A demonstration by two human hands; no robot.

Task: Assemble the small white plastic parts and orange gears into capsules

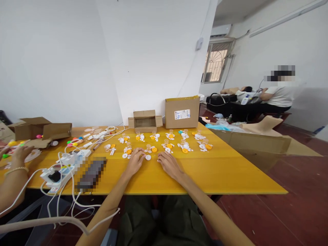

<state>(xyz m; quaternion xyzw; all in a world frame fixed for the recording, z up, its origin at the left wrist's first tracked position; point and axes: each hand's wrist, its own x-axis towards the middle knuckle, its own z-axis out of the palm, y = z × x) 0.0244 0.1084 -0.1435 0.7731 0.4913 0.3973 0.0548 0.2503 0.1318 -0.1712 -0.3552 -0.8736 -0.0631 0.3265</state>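
Both my hands rest on the yellow table near its front. My left hand lies palm down, fingers bent, its fingertips next to a small white round part. My right hand lies flat with fingers stretched toward a white and orange cluster. Several small groups of white and orange plastic parts, each with a little clear cup, are laid out in two rows beyond my fingers. Neither hand holds anything I can make out.
Two cardboard boxes stand at the table's far edge against the wall. A power strip with white cables and a blurred dark device lie left. Another person's hand works at far left; someone sits at back right.
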